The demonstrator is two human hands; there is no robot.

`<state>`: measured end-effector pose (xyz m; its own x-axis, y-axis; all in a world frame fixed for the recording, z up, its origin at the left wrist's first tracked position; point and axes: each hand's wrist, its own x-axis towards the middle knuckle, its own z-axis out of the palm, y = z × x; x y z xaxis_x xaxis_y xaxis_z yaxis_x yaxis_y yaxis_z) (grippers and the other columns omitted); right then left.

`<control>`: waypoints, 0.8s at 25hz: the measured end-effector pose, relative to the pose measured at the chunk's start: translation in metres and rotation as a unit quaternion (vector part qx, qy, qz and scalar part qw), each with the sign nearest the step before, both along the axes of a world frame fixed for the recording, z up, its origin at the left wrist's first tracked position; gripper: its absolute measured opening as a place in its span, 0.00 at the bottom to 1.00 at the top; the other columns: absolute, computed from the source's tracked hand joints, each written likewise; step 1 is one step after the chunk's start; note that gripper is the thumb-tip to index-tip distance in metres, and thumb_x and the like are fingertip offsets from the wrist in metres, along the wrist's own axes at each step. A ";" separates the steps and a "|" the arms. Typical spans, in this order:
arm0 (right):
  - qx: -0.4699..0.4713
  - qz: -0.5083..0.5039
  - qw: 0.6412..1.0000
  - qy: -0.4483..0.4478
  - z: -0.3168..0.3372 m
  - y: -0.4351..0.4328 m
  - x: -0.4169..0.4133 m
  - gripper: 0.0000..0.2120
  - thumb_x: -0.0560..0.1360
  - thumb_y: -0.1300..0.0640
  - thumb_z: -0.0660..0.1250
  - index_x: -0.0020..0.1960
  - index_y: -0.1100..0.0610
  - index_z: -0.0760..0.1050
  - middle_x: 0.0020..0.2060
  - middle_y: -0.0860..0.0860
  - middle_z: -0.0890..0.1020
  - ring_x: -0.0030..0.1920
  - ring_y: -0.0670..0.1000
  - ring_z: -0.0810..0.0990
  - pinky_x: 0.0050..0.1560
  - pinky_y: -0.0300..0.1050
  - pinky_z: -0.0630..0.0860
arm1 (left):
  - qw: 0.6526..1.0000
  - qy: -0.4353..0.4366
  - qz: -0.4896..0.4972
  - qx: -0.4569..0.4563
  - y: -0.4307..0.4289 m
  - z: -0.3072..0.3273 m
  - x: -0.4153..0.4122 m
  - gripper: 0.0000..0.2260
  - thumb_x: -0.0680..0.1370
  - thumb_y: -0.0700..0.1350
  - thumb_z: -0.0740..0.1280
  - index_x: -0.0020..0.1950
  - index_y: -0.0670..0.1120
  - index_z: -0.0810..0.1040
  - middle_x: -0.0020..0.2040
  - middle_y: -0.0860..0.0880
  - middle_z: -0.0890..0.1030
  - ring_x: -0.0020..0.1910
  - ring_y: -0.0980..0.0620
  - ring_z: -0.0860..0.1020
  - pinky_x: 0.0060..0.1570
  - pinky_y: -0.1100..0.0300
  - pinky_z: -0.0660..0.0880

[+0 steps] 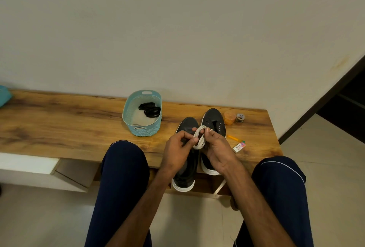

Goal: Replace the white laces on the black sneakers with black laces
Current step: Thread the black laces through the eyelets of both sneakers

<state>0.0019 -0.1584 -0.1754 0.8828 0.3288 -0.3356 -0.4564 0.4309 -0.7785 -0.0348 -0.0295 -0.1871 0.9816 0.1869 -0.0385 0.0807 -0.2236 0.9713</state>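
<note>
Head cam, L to R: far left edge of the worktop (59,120) a teal thing is barely in frame, can't tell what it is. Next, a light-blue basket (142,126) sits on the wood w/ the black laces (150,109) coiled inside, untouched and well apart from the hands, prob parked there till the shoes are stripped. Centre: two black sneakers (212,120) side by side, toes toward the wall, heels hanging off the near edge toward the person's knees, handy for reaching the eyelets. The right shoe's eyelets look bare; the left shoe is mostly hidden behind the hands, so can't tell there. Over them, left hand (176,148) has its fingers (194,139) pinched closed on a white lace (199,137), and right hand (218,146) is closed around the same bundle, the lace wrapped in loops w/ one tip sticking up. Judging by that, it's being wound into a neat coil so it won't tangle, so removal seems partly or fully done and threading black not yet begun. Right of the shoes: an orange tub (229,117), a small jar (240,118), an orange pen-like item (234,138), a small box (239,147), all just beside the shoes, out of the work zone.
</note>
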 end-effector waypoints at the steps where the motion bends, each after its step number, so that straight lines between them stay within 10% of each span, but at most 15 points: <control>1: 0.025 -0.002 1.000 0.002 0.000 0.005 -0.002 0.13 0.84 0.55 0.55 0.52 0.61 0.75 0.56 0.57 0.84 0.54 0.55 0.84 0.54 0.53 0.81 | 1.000 0.007 0.006 -0.006 -0.005 -0.003 -0.001 0.02 0.79 0.45 0.70 0.46 0.48 0.81 0.36 0.56 0.82 0.31 0.62 0.76 0.28 0.69 0.71; 4: 0.026 -0.002 0.999 -0.028 -0.001 0.016 -0.009 0.16 0.85 0.52 0.51 0.53 0.60 0.74 0.59 0.57 0.83 0.54 0.55 0.85 0.60 0.67 0.73 | 0.996 0.038 0.046 -0.059 -0.014 -0.009 -0.001 0.03 0.79 0.43 0.68 0.46 0.46 0.81 0.36 0.50 0.82 0.29 0.56 0.75 0.26 0.63 0.71; 11: -0.062 0.006 0.990 -0.124 -0.009 0.017 -0.006 0.17 0.86 0.50 0.49 0.66 0.61 0.62 0.56 0.55 0.84 0.39 0.60 0.79 0.29 0.47 0.75 | 0.989 0.053 0.000 -0.135 -0.009 -0.008 -0.001 0.07 0.81 0.43 0.66 0.50 0.48 0.84 0.34 0.52 0.81 0.30 0.59 0.73 0.27 0.64 0.72; 20: -0.104 -0.067 0.987 -0.099 -0.022 0.014 -0.001 0.15 0.85 0.56 0.56 0.53 0.51 0.81 0.39 0.53 0.81 0.43 0.51 0.78 0.46 0.46 0.76 | 0.988 0.018 -0.142 0.056 -0.017 -0.007 -0.008 0.07 0.84 0.50 0.56 0.59 0.57 0.72 0.37 0.67 0.78 0.36 0.71 0.76 0.34 0.75 0.72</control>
